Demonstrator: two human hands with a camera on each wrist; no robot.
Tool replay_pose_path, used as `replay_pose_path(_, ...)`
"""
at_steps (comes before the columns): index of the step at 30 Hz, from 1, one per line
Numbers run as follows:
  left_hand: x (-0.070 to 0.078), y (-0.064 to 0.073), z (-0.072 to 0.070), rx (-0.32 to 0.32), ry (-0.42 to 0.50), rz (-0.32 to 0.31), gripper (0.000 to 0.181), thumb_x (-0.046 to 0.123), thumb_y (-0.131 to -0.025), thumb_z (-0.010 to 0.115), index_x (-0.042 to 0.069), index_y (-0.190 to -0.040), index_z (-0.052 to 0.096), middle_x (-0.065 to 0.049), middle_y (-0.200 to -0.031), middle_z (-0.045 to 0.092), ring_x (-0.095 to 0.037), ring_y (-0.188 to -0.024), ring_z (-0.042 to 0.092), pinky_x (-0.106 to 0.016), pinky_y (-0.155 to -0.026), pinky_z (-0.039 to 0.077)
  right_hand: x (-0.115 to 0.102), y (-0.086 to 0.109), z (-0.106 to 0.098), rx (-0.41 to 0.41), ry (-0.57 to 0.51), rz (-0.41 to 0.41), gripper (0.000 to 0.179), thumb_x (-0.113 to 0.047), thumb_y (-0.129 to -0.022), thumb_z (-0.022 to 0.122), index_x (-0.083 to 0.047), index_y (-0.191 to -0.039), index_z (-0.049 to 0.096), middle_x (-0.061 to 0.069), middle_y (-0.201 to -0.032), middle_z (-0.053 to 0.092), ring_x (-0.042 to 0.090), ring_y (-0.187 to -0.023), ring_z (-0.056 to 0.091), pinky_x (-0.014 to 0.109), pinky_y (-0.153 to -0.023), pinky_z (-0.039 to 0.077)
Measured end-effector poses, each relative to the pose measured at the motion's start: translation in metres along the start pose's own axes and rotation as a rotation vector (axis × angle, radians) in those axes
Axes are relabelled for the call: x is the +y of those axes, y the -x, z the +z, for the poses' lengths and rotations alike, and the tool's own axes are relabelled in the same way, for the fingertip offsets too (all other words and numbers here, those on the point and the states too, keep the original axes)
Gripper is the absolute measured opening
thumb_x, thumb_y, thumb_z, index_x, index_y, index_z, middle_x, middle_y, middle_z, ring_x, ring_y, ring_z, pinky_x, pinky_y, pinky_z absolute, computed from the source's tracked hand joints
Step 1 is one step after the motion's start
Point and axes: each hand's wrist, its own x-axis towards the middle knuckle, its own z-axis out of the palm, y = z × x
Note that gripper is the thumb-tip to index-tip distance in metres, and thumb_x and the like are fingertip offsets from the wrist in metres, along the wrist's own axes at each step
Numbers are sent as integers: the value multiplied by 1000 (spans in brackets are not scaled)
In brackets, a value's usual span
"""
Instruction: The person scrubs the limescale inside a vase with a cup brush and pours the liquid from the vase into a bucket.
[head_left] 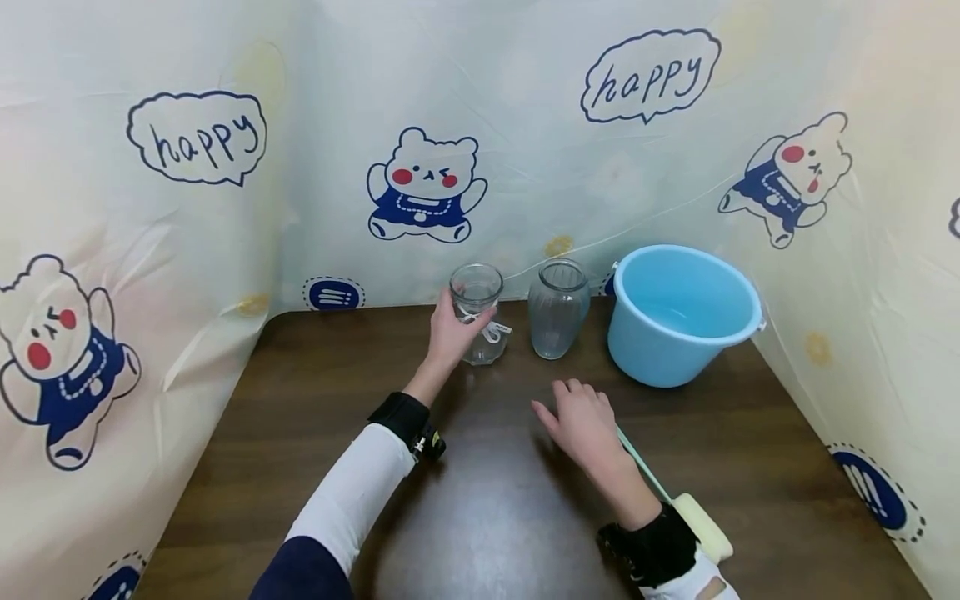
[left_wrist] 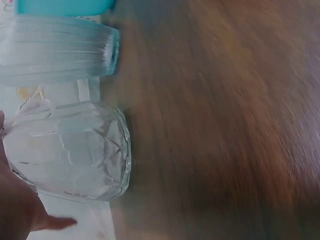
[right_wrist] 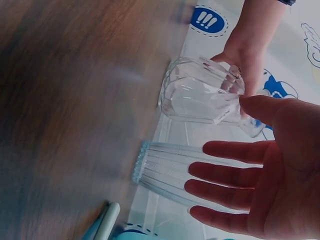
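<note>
My left hand (head_left: pixel 453 333) grips a clear glass jar (head_left: pixel 483 350) around its neck, where a white ribbon (head_left: pixel 491 329) is tied in a bow. The jar is upright at the back of the table, its faceted lower body showing in the left wrist view. Just right of it stands a ribbed, bluish glass vase (head_left: pixel 558 312), untouched. My right hand (head_left: pixel 585 421) hovers in front of the vase, fingers spread and holding nothing. Partly under the right forearm lies a sponge brush with a pale yellow head (head_left: pixel 701 529) and a thin green handle (head_left: pixel 645 462).
A light blue bucket (head_left: pixel 652 358) stands at the back right, beside the vase. The dark wooden table (head_left: pixel 465 508) meets a cloth backdrop (head_left: pixel 525 183) printed with cartoon bears at its back and sides.
</note>
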Motion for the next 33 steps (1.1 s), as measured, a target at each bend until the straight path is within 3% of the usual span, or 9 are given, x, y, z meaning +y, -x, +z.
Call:
replay_pose_path(5,-1,-1,-3,18,40,-9,83,59,-70,76,13,-131,45,-10,-130,58,-19,-114,51,-46,-95,48,0,0,1,-4,9,0,47,-46,-94,56,-3,-108,67,17,-104,68,32,-94,60,49,-80,52)
replay_pose_path(11,1,7,-8,29,9,66,77,55,-68,80,14,-129,56,-5,-127,61,-17,-116,51,-44,-99,44,1,1,5,-14,-2,-3,47,-46,-94,56,-2,-107,67,17,-101,68,32,-92,61,49,-78,52)
replay_pose_path(27,33,77,-11,-69,91,165,68,52,-66,83,19,-121,58,-5,-116,66,-23,-106,59,-43,-87,50,4,-2,3,-66,-14,41,51,-47,-94,56,0,-113,66,20,-106,67,37,-97,60,53,-81,50)
replay_pose_path(33,40,107,-12,-112,114,223,70,47,-65,85,14,-121,59,-8,-117,65,-26,-106,59,-43,-86,51,7,1,6,-77,-1,46,53,-46,-94,55,1,-116,66,21,-106,67,37,-97,60,52,-79,50)
